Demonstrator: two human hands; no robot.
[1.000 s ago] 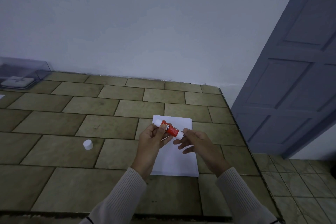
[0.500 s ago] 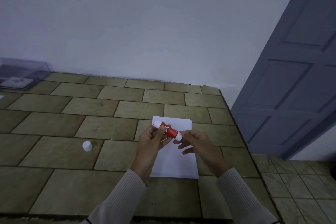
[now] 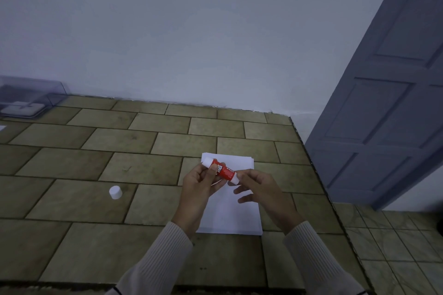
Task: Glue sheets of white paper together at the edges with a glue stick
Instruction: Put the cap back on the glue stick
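Uncapped glue stick [image 3: 223,170] held above the paper stack [image 3: 235,218] on the desk [image 3: 143,167] — left hand [image 3: 199,189], fingers clamped round the red barrel; right hand [image 3: 261,189], fingers pinching its base knob, probably to wind glue out (white cap [image 3: 115,192] lies well apart, leftward).

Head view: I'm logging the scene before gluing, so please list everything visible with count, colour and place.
counter: one, olive-brown tiles, fills the foreground
paper: stack, count unclear, white, on the counter near its right edge
glue stick: one, red with white ends, held over the paper
cap: one, white, on the counter left of the paper
box: one, clear, far left of the counter
door: one, grey-blue, right
left hand: grips the glue stick's body
right hand: pinches its right end
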